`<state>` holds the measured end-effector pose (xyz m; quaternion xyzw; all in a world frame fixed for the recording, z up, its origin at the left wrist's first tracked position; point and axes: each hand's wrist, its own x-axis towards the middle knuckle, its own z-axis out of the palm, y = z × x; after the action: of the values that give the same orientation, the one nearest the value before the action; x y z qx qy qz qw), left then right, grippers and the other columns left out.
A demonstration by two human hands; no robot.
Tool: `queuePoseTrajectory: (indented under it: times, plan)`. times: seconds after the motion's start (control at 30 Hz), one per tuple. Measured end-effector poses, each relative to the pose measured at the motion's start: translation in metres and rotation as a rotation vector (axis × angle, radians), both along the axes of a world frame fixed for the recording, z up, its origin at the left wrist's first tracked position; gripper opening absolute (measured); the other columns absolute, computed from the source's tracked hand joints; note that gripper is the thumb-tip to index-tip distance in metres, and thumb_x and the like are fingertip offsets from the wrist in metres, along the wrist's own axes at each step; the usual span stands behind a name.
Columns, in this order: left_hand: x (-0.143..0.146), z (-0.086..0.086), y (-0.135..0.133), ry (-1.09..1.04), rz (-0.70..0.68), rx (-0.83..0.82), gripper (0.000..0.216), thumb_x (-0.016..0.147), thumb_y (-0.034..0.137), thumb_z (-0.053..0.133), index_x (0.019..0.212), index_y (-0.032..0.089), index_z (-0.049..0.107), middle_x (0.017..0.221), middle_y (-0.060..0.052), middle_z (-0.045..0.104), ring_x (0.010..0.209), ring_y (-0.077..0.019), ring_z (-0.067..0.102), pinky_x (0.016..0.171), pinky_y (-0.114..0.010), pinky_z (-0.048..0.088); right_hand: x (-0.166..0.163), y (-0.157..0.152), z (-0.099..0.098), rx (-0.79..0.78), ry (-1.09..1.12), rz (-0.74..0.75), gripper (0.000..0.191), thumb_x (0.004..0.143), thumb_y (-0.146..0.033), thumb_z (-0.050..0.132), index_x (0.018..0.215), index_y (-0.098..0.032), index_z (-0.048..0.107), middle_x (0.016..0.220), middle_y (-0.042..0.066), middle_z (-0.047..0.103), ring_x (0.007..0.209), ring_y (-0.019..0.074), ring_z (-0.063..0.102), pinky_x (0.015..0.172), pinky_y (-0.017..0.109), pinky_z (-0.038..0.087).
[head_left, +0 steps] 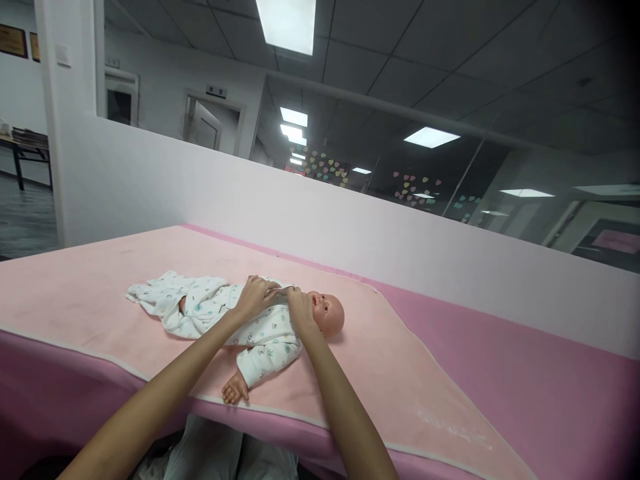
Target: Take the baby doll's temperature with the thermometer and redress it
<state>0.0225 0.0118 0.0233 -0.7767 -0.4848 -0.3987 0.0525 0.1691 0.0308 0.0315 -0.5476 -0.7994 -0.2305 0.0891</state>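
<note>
A baby doll (334, 316) lies on its back on a pink mat (400, 380), its head to the right. It wears a white printed top (273, 330) and white printed trousers (200, 300). At the doll's chest and neck, my left hand (256, 297) and my right hand (300, 308) are close together. Both have their fingers closed on the top's front edge, which is lifted a little between them. The fingertips are partly hidden. One doll hand (235, 388) sticks out of its sleeve near the mat's front edge.
Behind the mat stands a low white wall (240, 193) with glass above it. A deeper pink cover (475, 333) shows beyond the mat's right edge. At the far left a table (30, 147) holds a stack of things.
</note>
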Motion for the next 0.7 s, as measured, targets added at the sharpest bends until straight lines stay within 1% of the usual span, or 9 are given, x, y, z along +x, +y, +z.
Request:
queuePoseTrajectory:
  times: [0.13,0.27,0.37,0.43,0.53,0.63,0.7]
  plan:
    - [0.000,0.000,0.000,-0.043,-0.030,0.016,0.032,0.089,0.039,0.037,0.090,0.024,0.065,0.089,-0.001,0.067,0.084,-0.0172,0.056,0.084,-0.033,0.035,0.003,-0.003,0.000,0.032,-0.022,0.016,0.025,0.079,0.002,0.038,0.091,-0.013,0.053,0.088,0.013,0.060,0.077,0.0179,0.060,0.058,0.023,0.040]
    - [0.000,-0.001,0.000,-0.066,-0.013,0.022,0.033,0.088,0.041,0.038,0.091,0.024,0.067,0.092,-0.004,0.063,0.085,-0.0179,0.055,0.081,-0.033,0.037,0.014,-0.012,0.004,0.062,-0.009,0.006,0.024,0.080,0.001,0.035,0.087,-0.014,0.052,0.081,0.012,0.060,0.075,0.0190,0.059,0.059,0.025,0.038]
    - [-0.003,-0.004,-0.001,-0.085,-0.023,-0.009,0.033,0.087,0.041,0.040,0.095,0.025,0.067,0.090,-0.004,0.062,0.083,-0.0176,0.055,0.078,-0.032,0.039,0.029,-0.025,0.010,0.095,0.043,-0.021,0.018,0.084,-0.007,0.036,0.086,-0.015,0.052,0.079,0.010,0.061,0.073,0.0185,0.058,0.056,0.024,0.035]
    - [-0.005,-0.005,-0.004,-0.053,-0.099,-0.057,0.033,0.086,0.042,0.040,0.093,0.026,0.068,0.088,-0.003,0.062,0.082,-0.0171,0.055,0.074,-0.030,0.041,0.041,-0.035,0.015,0.106,0.201,-0.016,0.016,0.087,-0.017,0.036,0.086,-0.017,0.052,0.079,0.007,0.062,0.071,0.0167,0.058,0.056,0.023,0.034]
    - [-0.008,-0.008,-0.011,0.035,-0.194,-0.069,0.032,0.085,0.042,0.041,0.086,0.027,0.070,0.087,-0.002,0.063,0.082,-0.0164,0.056,0.074,-0.029,0.041,0.060,-0.047,0.020,0.086,0.604,0.054,0.017,0.086,-0.028,0.040,0.083,-0.020,0.054,0.081,0.003,0.064,0.073,0.0151,0.058,0.061,0.023,0.037]
    - [-0.011,-0.012,-0.016,0.060,-0.187,-0.023,0.032,0.086,0.040,0.040,0.086,0.028,0.069,0.089,-0.001,0.063,0.085,-0.0167,0.056,0.080,-0.030,0.039,0.073,-0.053,0.021,0.046,0.987,0.175,0.019,0.080,-0.037,0.046,0.080,-0.021,0.055,0.083,0.003,0.065,0.076,0.0164,0.059,0.066,0.025,0.043]
    - [-0.011,-0.016,-0.018,0.060,-0.178,-0.007,0.032,0.087,0.039,0.039,0.086,0.028,0.069,0.092,-0.002,0.063,0.088,-0.0172,0.055,0.084,-0.032,0.038,0.075,-0.054,0.018,-0.013,1.205,0.274,0.023,0.077,-0.042,0.049,0.080,-0.020,0.055,0.086,0.005,0.065,0.076,0.0172,0.059,0.064,0.026,0.046]
